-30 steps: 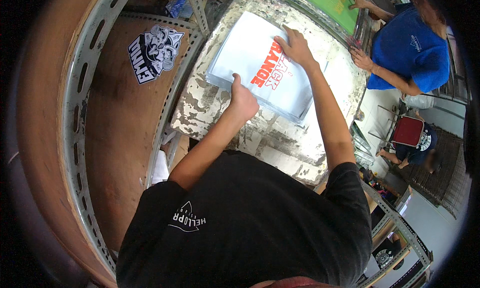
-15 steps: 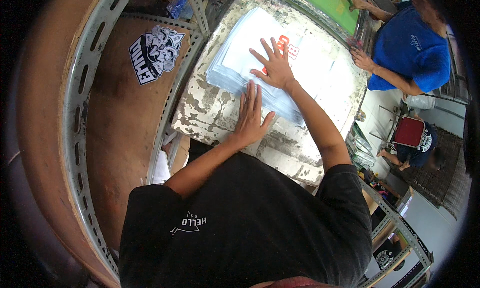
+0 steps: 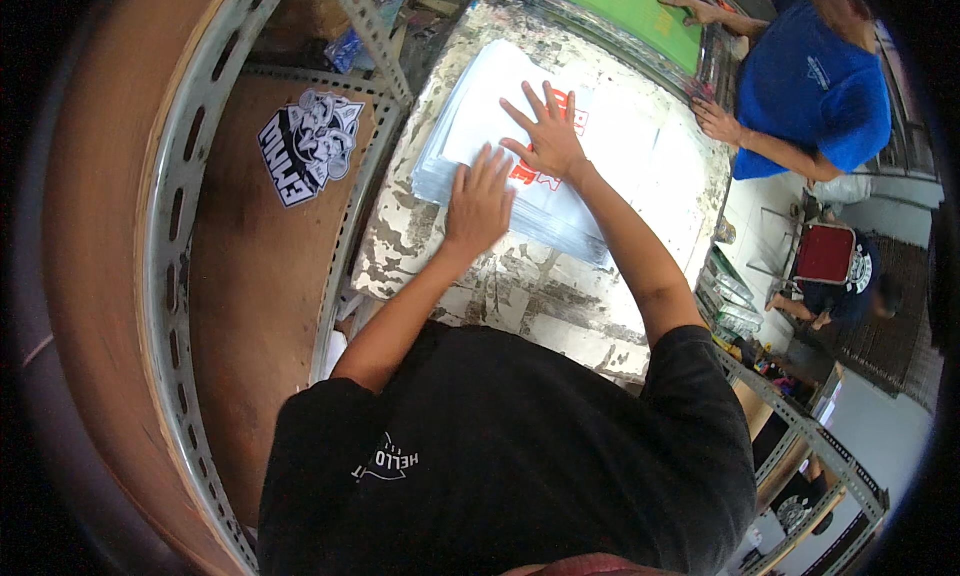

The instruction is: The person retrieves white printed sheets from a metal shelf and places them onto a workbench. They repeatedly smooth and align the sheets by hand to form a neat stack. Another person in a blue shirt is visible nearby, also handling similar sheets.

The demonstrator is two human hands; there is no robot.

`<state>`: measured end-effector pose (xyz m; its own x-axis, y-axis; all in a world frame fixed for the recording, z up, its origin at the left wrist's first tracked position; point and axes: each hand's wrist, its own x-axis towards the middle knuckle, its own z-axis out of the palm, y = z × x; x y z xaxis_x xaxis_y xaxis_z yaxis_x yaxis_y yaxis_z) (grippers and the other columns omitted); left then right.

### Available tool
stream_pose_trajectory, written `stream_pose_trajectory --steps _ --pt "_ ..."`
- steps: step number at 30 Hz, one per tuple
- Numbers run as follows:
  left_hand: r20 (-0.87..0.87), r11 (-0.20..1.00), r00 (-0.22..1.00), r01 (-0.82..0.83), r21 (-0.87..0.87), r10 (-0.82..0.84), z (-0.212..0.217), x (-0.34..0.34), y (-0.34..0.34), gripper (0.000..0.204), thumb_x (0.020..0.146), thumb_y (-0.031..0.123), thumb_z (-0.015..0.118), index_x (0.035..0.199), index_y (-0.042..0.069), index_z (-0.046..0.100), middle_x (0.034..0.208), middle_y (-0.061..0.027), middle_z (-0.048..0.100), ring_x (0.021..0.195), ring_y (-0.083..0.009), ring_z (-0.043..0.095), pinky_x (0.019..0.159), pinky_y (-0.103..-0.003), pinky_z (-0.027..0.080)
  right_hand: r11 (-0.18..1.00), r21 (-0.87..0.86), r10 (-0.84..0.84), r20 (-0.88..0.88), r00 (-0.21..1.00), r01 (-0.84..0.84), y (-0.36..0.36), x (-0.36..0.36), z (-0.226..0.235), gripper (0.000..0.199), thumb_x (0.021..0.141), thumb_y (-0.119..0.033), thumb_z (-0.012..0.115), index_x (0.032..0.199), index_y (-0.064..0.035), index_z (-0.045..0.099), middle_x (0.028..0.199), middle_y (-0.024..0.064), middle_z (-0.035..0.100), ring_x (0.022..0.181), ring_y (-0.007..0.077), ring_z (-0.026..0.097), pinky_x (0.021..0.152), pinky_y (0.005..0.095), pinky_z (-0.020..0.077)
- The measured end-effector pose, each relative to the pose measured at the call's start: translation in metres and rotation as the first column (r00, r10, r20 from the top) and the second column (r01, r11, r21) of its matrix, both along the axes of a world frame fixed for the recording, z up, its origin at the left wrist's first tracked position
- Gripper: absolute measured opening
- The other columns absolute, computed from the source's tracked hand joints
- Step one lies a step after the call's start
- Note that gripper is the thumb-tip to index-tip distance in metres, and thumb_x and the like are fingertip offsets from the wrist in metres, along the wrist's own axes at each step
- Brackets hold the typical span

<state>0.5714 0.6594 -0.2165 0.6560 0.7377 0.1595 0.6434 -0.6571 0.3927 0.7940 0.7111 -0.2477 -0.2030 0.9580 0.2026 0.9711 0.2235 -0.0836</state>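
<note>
A thick stack of thin white sheets with red print (image 3: 470, 106) lies on a paint-stained white table (image 3: 400, 236). My right hand (image 3: 548, 141) is spread flat on top of it, over part of the red print. My left hand (image 3: 480, 201) rests at the stack's near left edge, fingers stretched out and pointing away from me, their tips on the top sheet. Neither hand grips anything. The sheets' edges fan out slightly along the left and near sides.
Beyond the stack lies a green screen in a frame (image 3: 640, 21), touched by a co-worker in a blue shirt (image 3: 820, 86). A perforated metal shelf (image 3: 175, 306) with a brown board stands at left. Farther right, another person sits near a red chair (image 3: 826, 253).
My left hand has moved up and left onto the stack's edge from nearer the table front. My right hand stays spread on top. The view has shifted slightly.
</note>
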Motion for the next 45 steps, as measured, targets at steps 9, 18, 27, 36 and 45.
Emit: stream_pose_trajectory --steps 9,18,27,36,45 --pt "-0.187 0.945 0.96 -0.147 0.291 0.207 0.084 0.039 0.098 0.054 0.102 0.033 0.048 0.148 0.008 0.046 0.163 -0.0139 0.03 0.154 -0.0325 0.015 0.12 -0.06 0.012 0.999 0.036 -0.015 -0.042 0.999 0.016 0.0 -0.001 0.003 0.068 0.094 -0.071 0.041 0.153 -0.035 0.041 0.163 0.0138 0.027 0.15 0.0461 0.017 0.113 0.0773 0.0041" --pt "-0.183 0.989 0.976 0.132 0.071 -0.117 -0.033 0.034 0.159 0.059 0.105 0.027 0.038 0.157 0.0 0.025 0.166 -0.0156 0.019 0.154 -0.0296 0.015 0.124 -0.049 0.012 0.934 -0.051 -0.073 -0.996 0.05 0.354 0.054 -0.071 -0.001 0.057 0.099 -0.026 0.059 0.149 -0.0037 0.041 0.151 0.0184 0.045 0.141 0.0292 0.042 0.116 0.0357 0.0325" --pt "-0.102 0.987 0.987 0.134 0.083 -0.126 -0.039 0.035 0.148 0.06 0.105 0.027 0.037 0.158 0.002 0.024 0.167 -0.0141 0.019 0.154 -0.0293 0.016 0.124 -0.049 0.014 0.757 -0.014 -0.105 -0.99 0.1 0.653 0.003 0.006 -0.019 0.053 0.101 -0.019 0.059 0.146 0.0023 0.039 0.147 0.0216 0.048 0.14 0.0304 0.044 0.117 0.0395 0.0332" --pt "-0.092 0.983 0.986 0.149 0.109 -0.139 -0.044 0.037 0.151 0.06 0.105 0.026 0.038 0.158 0.002 0.024 0.166 -0.0152 0.02 0.154 -0.0302 0.017 0.123 -0.05 0.015 0.355 -0.089 -0.206 -0.978 -0.015 0.931 0.002 0.033 -0.02 0.048 0.103 -0.02 0.052 0.145 0.0039 0.042 0.145 0.024 0.048 0.137 0.0328 0.046 0.116 0.0396 0.0321" --pt "-0.086 0.975 0.984 0.168 0.144 -0.156 -0.052 0.034 0.151 0.061 0.104 0.026 0.038 0.158 0.003 0.024 0.166 -0.0163 0.02 0.154 -0.0309 0.018 0.123 -0.05 0.015 0.707 -0.127 -0.018 -0.987 -0.162 0.696 -0.01 -0.124 -0.013 0.047 0.106 -0.019 0.048 0.146 0.0023 0.036 0.147 0.0173 0.048 0.141 0.0273 0.042 0.117 0.0394 0.031"
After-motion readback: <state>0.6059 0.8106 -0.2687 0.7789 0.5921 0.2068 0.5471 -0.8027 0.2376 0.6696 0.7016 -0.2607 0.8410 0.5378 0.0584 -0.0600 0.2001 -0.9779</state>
